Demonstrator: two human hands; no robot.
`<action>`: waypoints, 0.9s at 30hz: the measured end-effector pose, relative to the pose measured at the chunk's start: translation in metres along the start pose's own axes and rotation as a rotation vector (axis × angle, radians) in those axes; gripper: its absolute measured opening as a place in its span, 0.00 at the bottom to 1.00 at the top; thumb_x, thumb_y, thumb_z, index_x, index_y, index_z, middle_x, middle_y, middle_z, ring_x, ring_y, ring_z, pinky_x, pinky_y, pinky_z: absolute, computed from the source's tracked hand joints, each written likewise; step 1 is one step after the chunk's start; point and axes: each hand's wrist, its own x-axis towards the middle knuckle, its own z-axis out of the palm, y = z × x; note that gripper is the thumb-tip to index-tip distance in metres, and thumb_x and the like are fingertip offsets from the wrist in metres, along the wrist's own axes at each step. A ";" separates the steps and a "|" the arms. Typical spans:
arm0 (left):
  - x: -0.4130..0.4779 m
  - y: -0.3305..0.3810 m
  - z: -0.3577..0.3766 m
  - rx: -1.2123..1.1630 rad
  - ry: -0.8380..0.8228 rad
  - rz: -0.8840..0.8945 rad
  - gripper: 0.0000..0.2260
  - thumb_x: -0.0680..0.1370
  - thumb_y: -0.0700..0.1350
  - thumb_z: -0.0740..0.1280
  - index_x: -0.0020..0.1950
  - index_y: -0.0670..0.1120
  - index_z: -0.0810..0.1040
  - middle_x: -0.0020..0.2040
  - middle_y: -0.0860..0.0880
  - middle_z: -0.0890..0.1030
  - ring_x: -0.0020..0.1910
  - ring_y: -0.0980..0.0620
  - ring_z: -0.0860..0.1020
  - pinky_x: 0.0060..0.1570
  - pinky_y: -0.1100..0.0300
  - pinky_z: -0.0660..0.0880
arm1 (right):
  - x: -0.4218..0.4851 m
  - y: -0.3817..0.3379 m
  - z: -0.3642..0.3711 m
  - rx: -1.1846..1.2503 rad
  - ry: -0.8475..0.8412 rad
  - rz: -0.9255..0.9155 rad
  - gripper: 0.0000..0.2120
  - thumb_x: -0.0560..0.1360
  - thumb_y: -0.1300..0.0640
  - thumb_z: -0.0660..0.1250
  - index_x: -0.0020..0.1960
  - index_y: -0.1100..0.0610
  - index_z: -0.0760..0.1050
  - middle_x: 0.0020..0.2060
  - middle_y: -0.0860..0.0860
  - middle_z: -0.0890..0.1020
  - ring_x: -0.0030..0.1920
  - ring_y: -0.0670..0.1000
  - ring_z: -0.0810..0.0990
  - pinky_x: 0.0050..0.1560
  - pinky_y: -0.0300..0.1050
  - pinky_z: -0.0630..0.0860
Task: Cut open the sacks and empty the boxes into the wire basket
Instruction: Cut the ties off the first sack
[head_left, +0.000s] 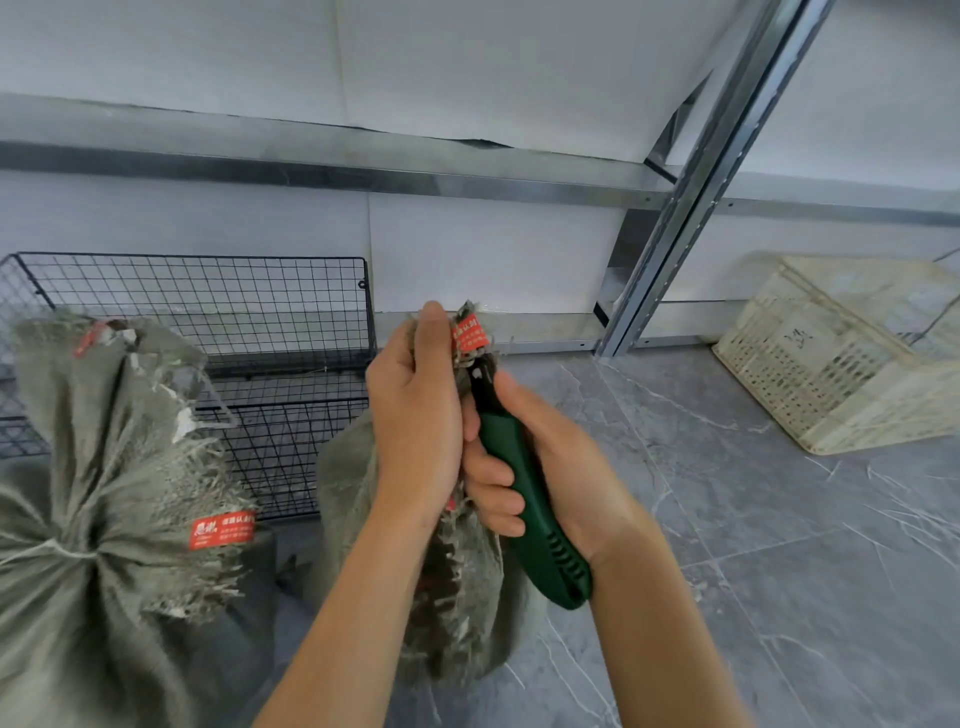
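left hand (415, 415) clamps gathered neck of sack (343, 478), neck upright. right hand (561, 467) wrapped round green knife (530, 499), tip up against neck, just right of left hand. wire basket (208, 291) behind, to left.

Red labels (222, 530) on the sacks (104, 467) bear white characters, unreadably blurred.

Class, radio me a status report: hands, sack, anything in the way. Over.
Left hand grips neck of sack. Right hand holds green cutter, tip at the neck. Second sack stands in front of wire basket, left.
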 end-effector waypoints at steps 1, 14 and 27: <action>-0.001 0.000 0.001 0.000 0.035 0.004 0.18 0.83 0.47 0.57 0.33 0.45 0.64 0.18 0.54 0.63 0.15 0.58 0.61 0.17 0.66 0.59 | 0.001 0.001 0.001 0.018 0.014 0.008 0.18 0.76 0.42 0.57 0.38 0.55 0.71 0.24 0.49 0.66 0.20 0.44 0.62 0.20 0.37 0.58; -0.003 -0.002 0.000 0.018 0.177 0.046 0.19 0.83 0.47 0.57 0.32 0.45 0.63 0.18 0.52 0.63 0.15 0.58 0.62 0.17 0.65 0.60 | 0.011 0.011 0.004 0.112 0.019 -0.014 0.18 0.76 0.43 0.56 0.35 0.53 0.73 0.22 0.47 0.67 0.18 0.43 0.63 0.18 0.35 0.58; 0.005 0.000 -0.012 -0.003 0.038 -0.105 0.20 0.81 0.54 0.58 0.32 0.45 0.65 0.21 0.50 0.64 0.19 0.57 0.62 0.20 0.65 0.61 | 0.022 0.014 0.010 0.134 0.049 0.007 0.19 0.75 0.42 0.56 0.35 0.54 0.71 0.22 0.48 0.65 0.17 0.44 0.62 0.18 0.35 0.57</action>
